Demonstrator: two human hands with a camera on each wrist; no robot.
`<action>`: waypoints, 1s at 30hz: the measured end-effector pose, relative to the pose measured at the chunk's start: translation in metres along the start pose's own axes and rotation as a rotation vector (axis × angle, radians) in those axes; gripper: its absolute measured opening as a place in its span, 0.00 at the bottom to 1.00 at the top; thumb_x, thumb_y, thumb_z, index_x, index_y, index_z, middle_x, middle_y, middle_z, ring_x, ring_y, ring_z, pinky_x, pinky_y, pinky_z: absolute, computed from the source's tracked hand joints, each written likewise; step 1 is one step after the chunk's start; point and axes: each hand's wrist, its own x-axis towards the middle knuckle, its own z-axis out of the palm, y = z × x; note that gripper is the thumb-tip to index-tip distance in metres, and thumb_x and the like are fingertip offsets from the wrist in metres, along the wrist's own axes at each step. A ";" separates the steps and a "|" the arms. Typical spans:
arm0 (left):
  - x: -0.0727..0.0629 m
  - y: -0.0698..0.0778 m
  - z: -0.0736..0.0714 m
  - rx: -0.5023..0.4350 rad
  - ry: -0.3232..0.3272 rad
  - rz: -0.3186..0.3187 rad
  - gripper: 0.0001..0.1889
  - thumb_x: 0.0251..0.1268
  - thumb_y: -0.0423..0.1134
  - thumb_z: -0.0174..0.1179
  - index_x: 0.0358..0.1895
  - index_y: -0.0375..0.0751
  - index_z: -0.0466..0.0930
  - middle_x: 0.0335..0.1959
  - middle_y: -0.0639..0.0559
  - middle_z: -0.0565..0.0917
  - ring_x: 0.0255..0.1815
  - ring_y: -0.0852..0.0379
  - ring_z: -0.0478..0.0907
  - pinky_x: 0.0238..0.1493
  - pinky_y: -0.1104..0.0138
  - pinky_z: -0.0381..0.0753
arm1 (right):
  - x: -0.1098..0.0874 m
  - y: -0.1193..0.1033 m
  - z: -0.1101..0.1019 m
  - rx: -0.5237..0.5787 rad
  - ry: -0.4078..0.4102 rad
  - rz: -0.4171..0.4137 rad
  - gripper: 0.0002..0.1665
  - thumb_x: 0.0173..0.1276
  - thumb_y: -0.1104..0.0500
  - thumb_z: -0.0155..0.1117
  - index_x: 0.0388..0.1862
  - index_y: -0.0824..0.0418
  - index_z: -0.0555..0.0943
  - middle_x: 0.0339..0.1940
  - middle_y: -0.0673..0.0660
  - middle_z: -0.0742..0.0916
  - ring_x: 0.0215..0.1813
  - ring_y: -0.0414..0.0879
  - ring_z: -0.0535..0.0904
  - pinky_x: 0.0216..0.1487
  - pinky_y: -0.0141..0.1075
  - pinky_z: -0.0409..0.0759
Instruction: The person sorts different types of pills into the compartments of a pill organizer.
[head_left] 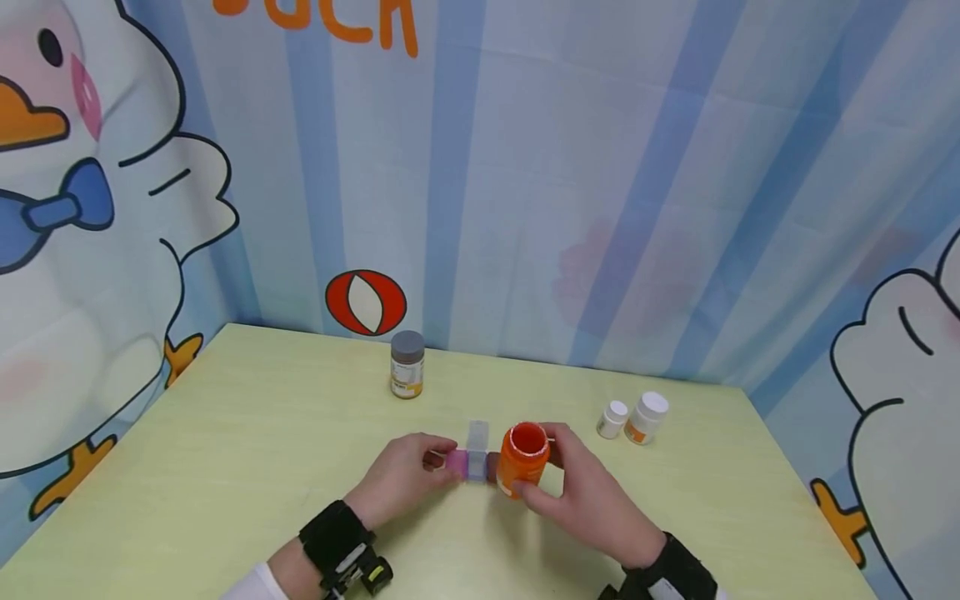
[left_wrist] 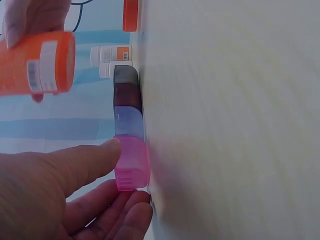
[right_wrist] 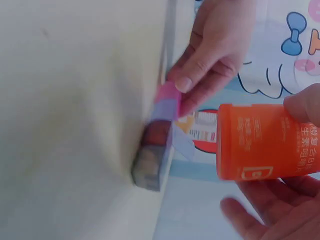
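A small pill organizer (head_left: 477, 467) lies on the table, its sections pink, blue, dark red and grey in a row. The blue section's lid (head_left: 478, 433) stands raised. My left hand (head_left: 405, 475) pinches the pink end section (left_wrist: 132, 162) between thumb and fingers. In my right hand (head_left: 592, 504) is an orange bottle (head_left: 517, 475) without a cap, its mouth facing up toward the head view. The bottle is held above the table and hides the organizer's right end in the head view; the right wrist view shows the grey end section (right_wrist: 149, 167).
A brown jar with a grey lid (head_left: 407, 367) stands at the back, left of centre. Two white bottles, one small (head_left: 612, 419) and one larger (head_left: 647, 418), stand at the back right. An orange piece (left_wrist: 131, 15) rests on the table in the left wrist view. A printed curtain hangs behind.
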 end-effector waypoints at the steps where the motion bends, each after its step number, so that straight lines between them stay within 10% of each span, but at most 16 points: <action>1: 0.000 0.000 0.000 -0.001 -0.001 0.003 0.22 0.57 0.44 0.70 0.55 0.42 0.82 0.44 0.51 0.84 0.43 0.58 0.79 0.47 0.62 0.80 | 0.003 0.000 -0.001 -0.020 0.010 0.014 0.32 0.59 0.45 0.72 0.59 0.42 0.67 0.54 0.35 0.77 0.57 0.33 0.77 0.60 0.41 0.77; 14: 0.002 0.001 0.005 -0.003 -0.017 -0.011 0.22 0.57 0.45 0.69 0.55 0.45 0.82 0.43 0.54 0.83 0.42 0.59 0.78 0.48 0.62 0.80 | 0.014 0.020 0.009 -0.370 -0.010 0.035 0.41 0.56 0.51 0.75 0.68 0.50 0.70 0.51 0.49 0.77 0.51 0.42 0.72 0.52 0.35 0.80; 30: 0.001 -0.001 -0.001 -0.016 -0.024 -0.017 0.22 0.58 0.46 0.69 0.55 0.44 0.82 0.43 0.53 0.83 0.42 0.59 0.77 0.47 0.62 0.80 | 0.015 0.010 0.014 -0.355 -0.040 -0.060 0.31 0.59 0.47 0.72 0.60 0.46 0.74 0.55 0.44 0.74 0.56 0.37 0.69 0.55 0.31 0.78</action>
